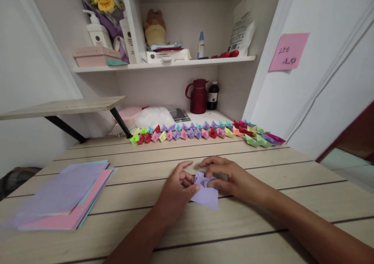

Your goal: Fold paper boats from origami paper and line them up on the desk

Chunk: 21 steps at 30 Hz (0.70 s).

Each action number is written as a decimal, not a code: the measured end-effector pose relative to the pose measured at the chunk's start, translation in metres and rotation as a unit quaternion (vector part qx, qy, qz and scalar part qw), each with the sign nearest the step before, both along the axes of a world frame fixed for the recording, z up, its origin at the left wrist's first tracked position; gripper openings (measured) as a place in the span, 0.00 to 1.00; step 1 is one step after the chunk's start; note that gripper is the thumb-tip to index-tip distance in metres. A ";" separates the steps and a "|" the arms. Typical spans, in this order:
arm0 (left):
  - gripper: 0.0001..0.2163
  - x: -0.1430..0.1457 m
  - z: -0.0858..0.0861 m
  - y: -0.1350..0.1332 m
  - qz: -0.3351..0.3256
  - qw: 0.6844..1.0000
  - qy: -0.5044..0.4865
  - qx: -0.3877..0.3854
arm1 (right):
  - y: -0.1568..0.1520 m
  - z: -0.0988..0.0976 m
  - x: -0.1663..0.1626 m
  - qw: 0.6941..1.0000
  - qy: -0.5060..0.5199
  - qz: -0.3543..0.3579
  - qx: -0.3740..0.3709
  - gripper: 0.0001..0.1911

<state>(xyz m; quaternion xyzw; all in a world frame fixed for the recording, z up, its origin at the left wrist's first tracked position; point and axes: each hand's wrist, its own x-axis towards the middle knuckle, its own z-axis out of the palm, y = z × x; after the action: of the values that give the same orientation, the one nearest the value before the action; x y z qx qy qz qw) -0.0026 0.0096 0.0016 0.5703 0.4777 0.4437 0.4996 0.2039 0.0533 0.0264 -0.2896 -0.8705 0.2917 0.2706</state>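
Note:
A partly folded piece of purple origami paper [207, 197] is held between my hands, just above the slatted wooden table. On its left edge, my left hand [182, 182] pinches it with the thumb on top and the other fingers curled. My right hand [224, 173] grips the upper right part between thumb and fingers, where small folded flaps stand up. The fingers of that hand partly cover the folds. Farther back, rows of small folded paper boats [184, 134] in many colours line the table's rear edge.
A stack of coloured paper sheets [67, 190], purple on top, lies at left. Behind it stands a raised wooden shelf [61, 107] on black legs. At the back are a red thermos jug [198, 96], a dark bottle [213, 96] and a white plastic bag [154, 117]. A pink note [289, 52] hangs right.

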 end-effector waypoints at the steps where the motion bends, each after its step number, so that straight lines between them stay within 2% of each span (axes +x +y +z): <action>1: 0.28 0.000 0.000 0.000 0.004 1.000 -0.011 0.003 | -0.002 0.001 -0.002 0.999 0.019 -0.006 -0.031 0.05; 6: 0.27 0.003 -0.003 0.003 0.023 0.996 -0.086 0.011 | -0.005 -0.006 -0.015 0.970 0.121 -0.049 -0.207 0.25; 10: 0.28 0.009 -0.001 0.001 0.035 0.995 -0.095 0.010 | -0.002 -0.015 -0.021 0.933 0.205 -0.040 -0.293 0.30; 13: 0.24 0.015 0.006 -0.004 0.062 0.997 -0.051 0.010 | -0.006 -0.010 -0.021 0.952 0.173 -0.062 -0.246 0.31; 17: 0.05 0.018 0.012 -0.008 0.090 0.996 0.011 0.025 | -0.017 0.003 -0.019 0.978 0.107 -0.109 -0.140 0.32; 19: 0.09 0.017 0.012 -0.007 0.096 0.995 0.002 0.022 | -0.019 0.006 -0.020 0.976 0.117 -0.111 -0.147 0.33; 21: 0.11 0.017 0.009 -0.006 0.103 0.993 -0.048 0.008 | -0.019 0.005 -0.021 0.962 0.157 -0.103 -0.197 0.37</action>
<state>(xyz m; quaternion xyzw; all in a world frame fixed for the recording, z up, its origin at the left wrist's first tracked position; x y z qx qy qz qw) 0.0143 0.0034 0.0108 0.5002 0.5057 0.5237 0.4689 0.1824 0.0346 0.0319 -0.3758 -0.7079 0.4695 0.3702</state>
